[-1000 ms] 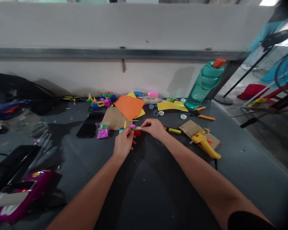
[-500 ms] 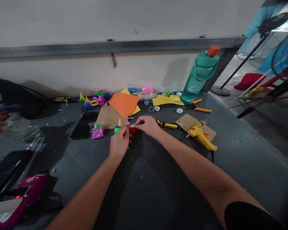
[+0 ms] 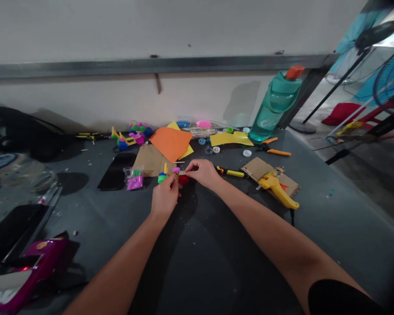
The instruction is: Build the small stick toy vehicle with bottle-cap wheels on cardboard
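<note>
Both hands meet near the middle of the dark table (image 3: 203,262). My left hand (image 3: 164,197) is closed around a small colourful craft piece (image 3: 162,178) with green, blue, yellow and pink parts; its fingers cover much of it. Thumb and forefinger of my right hand (image 3: 203,173) pinch a short pale stick (image 3: 182,173) against the piece's right side. A red part (image 3: 184,179) shows just beneath the stick; whether it is attached is hidden. Behind the hands lie cardboard (image 3: 147,162) and an orange sheet (image 3: 171,142).
On the right, a yellow glue gun (image 3: 277,190) rests on cardboard, near orange-handled pliers (image 3: 279,152) and a tall green bottle (image 3: 271,109). Leftward are a phone (image 3: 116,171), a bag of pink clay (image 3: 135,181), a clear jar (image 3: 19,175) and a purple device (image 3: 36,267).
Another person's hand, earlier at the clear jar on the left, is gone from view, and the jar now stands upright. My hands keep nearly the same pose.
</note>
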A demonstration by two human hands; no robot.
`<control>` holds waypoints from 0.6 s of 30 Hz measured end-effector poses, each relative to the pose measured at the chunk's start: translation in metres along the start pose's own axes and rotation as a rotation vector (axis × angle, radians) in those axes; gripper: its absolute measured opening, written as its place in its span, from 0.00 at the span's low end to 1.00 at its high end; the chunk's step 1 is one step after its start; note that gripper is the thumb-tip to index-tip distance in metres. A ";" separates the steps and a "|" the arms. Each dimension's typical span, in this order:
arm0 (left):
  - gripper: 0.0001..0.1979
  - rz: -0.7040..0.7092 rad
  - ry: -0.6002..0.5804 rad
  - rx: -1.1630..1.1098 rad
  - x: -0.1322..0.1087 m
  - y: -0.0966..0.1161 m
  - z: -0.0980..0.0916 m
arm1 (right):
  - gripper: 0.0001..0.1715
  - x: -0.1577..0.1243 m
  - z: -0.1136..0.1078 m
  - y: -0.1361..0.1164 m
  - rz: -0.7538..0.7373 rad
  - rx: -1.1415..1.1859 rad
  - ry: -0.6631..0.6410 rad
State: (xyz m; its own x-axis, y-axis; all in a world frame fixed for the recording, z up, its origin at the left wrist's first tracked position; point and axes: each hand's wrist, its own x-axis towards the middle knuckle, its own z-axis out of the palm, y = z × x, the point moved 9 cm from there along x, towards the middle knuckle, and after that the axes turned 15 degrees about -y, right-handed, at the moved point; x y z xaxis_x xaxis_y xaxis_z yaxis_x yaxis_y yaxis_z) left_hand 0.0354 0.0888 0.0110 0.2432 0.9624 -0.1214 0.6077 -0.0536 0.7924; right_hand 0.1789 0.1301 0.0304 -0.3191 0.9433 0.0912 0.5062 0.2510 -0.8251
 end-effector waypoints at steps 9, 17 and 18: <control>0.17 -0.011 -0.002 -0.016 0.000 -0.001 0.001 | 0.03 0.001 0.001 0.000 0.004 0.006 -0.006; 0.17 -0.010 -0.004 -0.022 0.000 -0.002 0.001 | 0.03 0.001 0.001 0.002 0.002 0.004 -0.003; 0.17 -0.007 -0.005 -0.023 0.000 -0.002 0.001 | 0.03 0.001 0.001 0.002 0.001 0.006 -0.003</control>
State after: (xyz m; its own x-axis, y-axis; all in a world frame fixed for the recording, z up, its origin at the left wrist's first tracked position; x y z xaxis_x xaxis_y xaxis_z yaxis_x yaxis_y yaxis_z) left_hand 0.0350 0.0891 0.0091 0.2422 0.9615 -0.1299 0.5921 -0.0404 0.8049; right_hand 0.1785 0.1314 0.0283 -0.3207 0.9430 0.0884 0.5020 0.2484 -0.8284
